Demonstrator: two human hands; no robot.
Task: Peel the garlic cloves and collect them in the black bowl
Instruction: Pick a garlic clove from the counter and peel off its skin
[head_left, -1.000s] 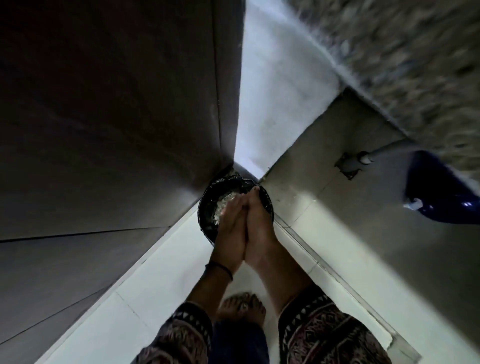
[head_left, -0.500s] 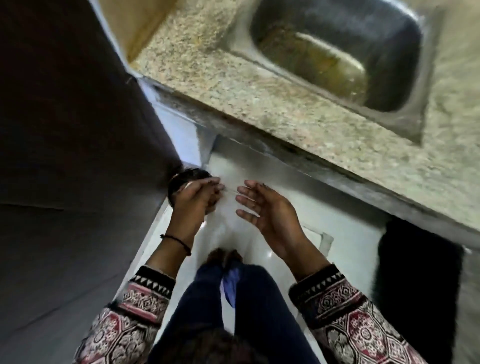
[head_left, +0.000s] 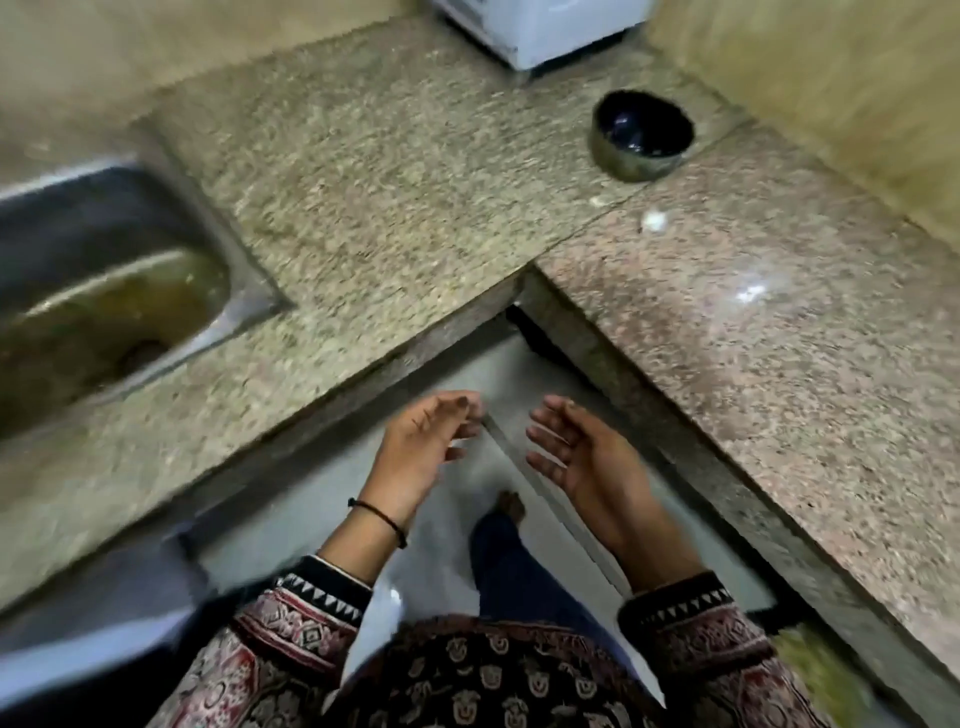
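Both hands hang in the air in front of the inner corner of the L-shaped worktop (head_left: 389, 182), over the floor and not touching it. The left hand (head_left: 426, 447) has its fingers loosely spread and slightly bent, and the right hand (head_left: 576, 452) is the same, with the palms turned towards each other. Neither holds anything. A dark band (head_left: 379, 519) circles the left wrist.

The black bowl (head_left: 643, 136) stands well away from the hands, on the far part of the worktop near the back wall, just beside the seam where the two slabs meet. Its inside is dark and glossy, and I cannot tell whether any cloves lie in it. A small white piece (head_left: 653, 221) lies on the right slab just in front of the bowl. It is too blurred to say whether it is a clove or a scrap of skin. A sink (head_left: 104, 291) is set into the left end, and a white appliance (head_left: 540, 26) sits at the back edge.

Garlic cloves are likely light, firm and small, with dry, papery skin that tears easily. Once bare they turn slick and a little sticky. Each is best pinched by fingertips at its two ends, starting the skin at the blunt root end. The bowl looks rigid and smooth, so it is safest gripped by the rim.
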